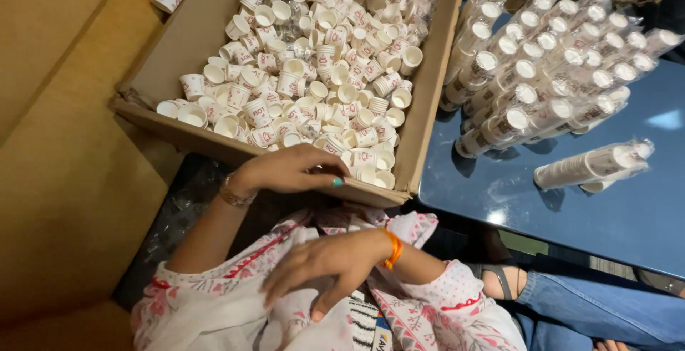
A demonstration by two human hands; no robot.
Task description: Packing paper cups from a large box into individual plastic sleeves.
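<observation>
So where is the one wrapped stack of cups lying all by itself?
In the head view, the lone wrapped cup stack lies on the blue table at the right, just below the heap of wrapped cup stacks and right of the cardboard box.

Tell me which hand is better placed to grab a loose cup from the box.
Left: the left hand rests at the box rim beside the cups; the right hand lies on the lap.
</observation>
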